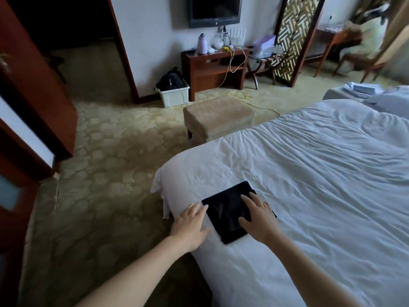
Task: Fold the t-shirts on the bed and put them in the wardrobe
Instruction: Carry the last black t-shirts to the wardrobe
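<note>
**One black tee folded, sitting at the bed corner**

One folded black t-shirt point(230, 214) lies flat on the white bed point(321, 173), near the foot-end corner closest to the camera. Sheet is wrinkled all over.

Left hand point(190, 227) flat on the sheet just beside the shirt's left edge, fingers point(199, 210) spread wide, tips touching the fabric edge, holding nothing. Right hand point(257, 220) palm-down on top of the shirt's right half, fingers spread wide, pressing, not gripping.

Room: patterned beige carpet point(106, 173). Tan upholstered stool point(218, 117) at the foot of the bed. Dark red wooden door point(28, 111) at left, standing open. Wooden surface point(212, 67) against the far wall carries a lilac flask point(202, 44), a white router point(236, 37) and small clutter; yellow cable point(232, 69) trails from it to the floor. Wall TV point(214, 11) above it. White plastic bin point(174, 95) holding a black bag point(170, 79) sits left of it. Gold lattice screen point(292, 38) to the right, then a chair point(363, 52), blurred. Second bed point(389, 100) at far right with folded light-blue cloth on it.
</note>
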A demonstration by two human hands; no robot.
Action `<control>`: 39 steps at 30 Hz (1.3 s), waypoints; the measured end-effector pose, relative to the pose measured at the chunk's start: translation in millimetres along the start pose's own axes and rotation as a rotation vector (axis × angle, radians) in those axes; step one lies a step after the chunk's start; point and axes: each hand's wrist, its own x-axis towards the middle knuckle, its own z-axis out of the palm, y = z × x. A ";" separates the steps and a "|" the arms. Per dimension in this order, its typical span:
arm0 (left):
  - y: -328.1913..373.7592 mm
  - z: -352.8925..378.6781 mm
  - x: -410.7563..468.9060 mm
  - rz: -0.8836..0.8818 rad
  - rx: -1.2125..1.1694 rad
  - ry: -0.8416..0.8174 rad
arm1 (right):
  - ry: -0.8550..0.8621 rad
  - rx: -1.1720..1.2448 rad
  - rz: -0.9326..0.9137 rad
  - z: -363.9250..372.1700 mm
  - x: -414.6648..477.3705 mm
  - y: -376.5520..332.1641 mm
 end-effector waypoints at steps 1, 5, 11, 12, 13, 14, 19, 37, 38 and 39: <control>3.0 1.8 12.6 -0.006 -0.009 -0.011 | -0.013 0.012 0.004 -0.8 12.2 8.2; 16.8 12.1 64.1 -0.083 -0.084 -0.070 | -0.088 0.049 0.019 -1.3 67.3 47.5; 35.4 43.8 137.9 -0.273 -0.282 -0.165 | -0.241 0.089 0.040 11.6 151.9 112.9; 37.9 51.0 148.2 -0.303 -0.309 -0.178 | -0.268 0.095 0.032 16.1 165.1 123.6; 39.9 58.1 157.9 -0.332 -0.332 -0.193 | -0.293 0.100 0.022 21.0 177.3 133.9; 41.2 65.5 167.1 -0.358 -0.353 -0.205 | -0.316 0.105 0.012 26.8 189.0 144.2; 41.3 101.5 201.2 -0.464 -0.456 -0.231 | -0.408 0.114 -0.023 53.1 232.1 183.3; 21.8 166.7 253.5 -0.757 -0.872 -0.149 | -0.539 0.551 0.013 120.7 292.3 244.9; 18.7 168.0 254.0 -0.759 -0.889 -0.139 | -0.549 0.563 0.016 121.5 294.8 246.0; 16.0 168.2 254.2 -0.759 -0.910 -0.129 | -0.563 0.572 0.022 121.8 296.9 246.9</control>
